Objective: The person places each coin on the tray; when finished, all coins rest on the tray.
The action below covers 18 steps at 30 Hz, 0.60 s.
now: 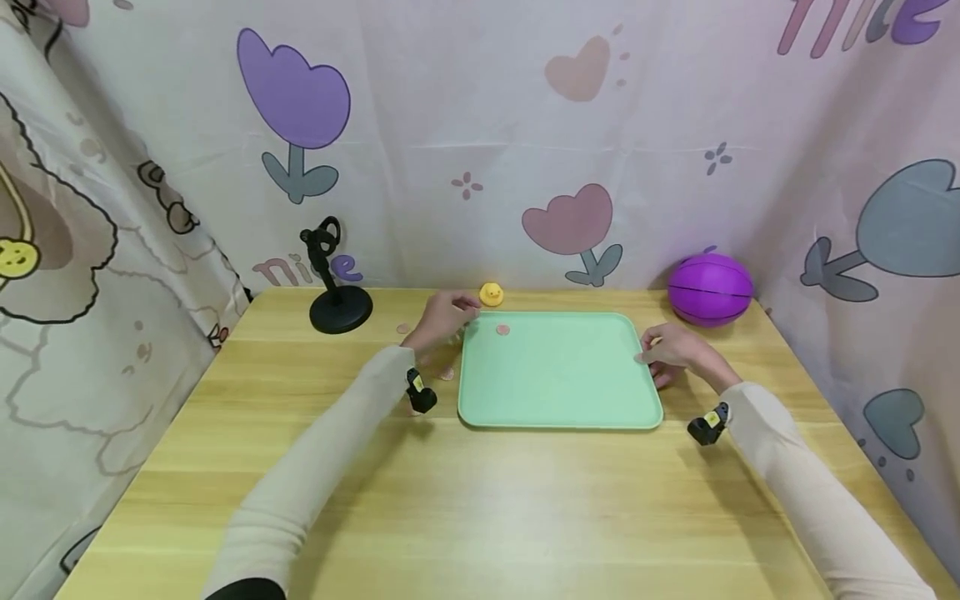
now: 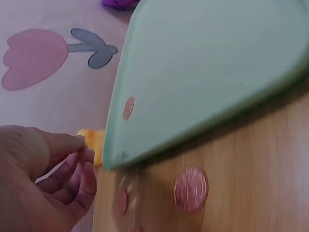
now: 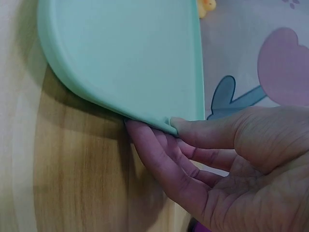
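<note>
A mint-green tray lies toward the far side of the wooden table. My right hand grips its right edge; in the right wrist view the thumb lies on the rim with fingers underneath. One pinkish, coin-like disc sits inside the tray, near its far left corner. By that corner is my left hand, thumb and fingertips brought together; I cannot tell whether they pinch something small. On the table beside the left hand are more discs, including a larger shiny one and a smaller one.
Just behind the tray sits a small yellow duck. A black stand occupies the back left, and a purple ball the back right. The patterned curtain hangs along the table's far edge and sides.
</note>
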{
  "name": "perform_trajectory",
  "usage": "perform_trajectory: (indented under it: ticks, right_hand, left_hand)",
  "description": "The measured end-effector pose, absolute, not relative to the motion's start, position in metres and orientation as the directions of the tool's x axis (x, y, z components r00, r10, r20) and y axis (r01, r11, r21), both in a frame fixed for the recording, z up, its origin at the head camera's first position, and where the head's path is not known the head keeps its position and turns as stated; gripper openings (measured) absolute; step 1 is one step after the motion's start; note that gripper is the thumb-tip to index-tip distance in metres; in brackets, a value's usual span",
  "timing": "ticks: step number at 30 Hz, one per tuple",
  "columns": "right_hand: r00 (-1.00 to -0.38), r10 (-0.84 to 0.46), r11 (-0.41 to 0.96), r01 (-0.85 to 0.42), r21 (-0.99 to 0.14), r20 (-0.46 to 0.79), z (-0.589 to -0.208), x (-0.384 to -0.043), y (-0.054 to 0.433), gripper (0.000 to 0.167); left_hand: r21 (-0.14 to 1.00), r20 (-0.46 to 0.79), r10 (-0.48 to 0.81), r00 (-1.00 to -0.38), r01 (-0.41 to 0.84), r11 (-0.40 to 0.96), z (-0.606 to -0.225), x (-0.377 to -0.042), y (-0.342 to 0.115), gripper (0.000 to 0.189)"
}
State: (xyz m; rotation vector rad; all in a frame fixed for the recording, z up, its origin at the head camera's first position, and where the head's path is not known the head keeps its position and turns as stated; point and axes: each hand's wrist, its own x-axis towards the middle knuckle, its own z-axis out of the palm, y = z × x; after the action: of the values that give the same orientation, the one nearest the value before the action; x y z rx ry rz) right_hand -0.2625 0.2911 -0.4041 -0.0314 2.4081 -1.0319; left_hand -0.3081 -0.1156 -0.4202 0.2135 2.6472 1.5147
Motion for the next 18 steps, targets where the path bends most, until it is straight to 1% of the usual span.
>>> perform_trajectory:
  ticks: [4,9,18]
  right_hand:
    - [-0.861,-0.222,0.700,0.186,-0.690,-0.457,-0.402,-0.263,0.294,0.014]
    - [-0.856,-0.224,0.699,0.191,-0.689,-0.465,-0.401,-0.262,0.293,0.015]
    - [-0.861,-0.210,0.711,0.190,-0.677,-0.463,-0.402,-0.264,0.292,0.016]
  left_hand:
    - [0.853,0.044,0.156,-0.987,0.119,0.508,-0.418,-0.309,-0.131,0.019]
    - [0.843,0.059,0.139,-0.989,0.124,0.523,-0.412,-0.308,-0.156,0.023]
    - [0.782,0.007,0.124,-0.992,0.083,0.618,-0.407,-0.302,-0.195,0.028]
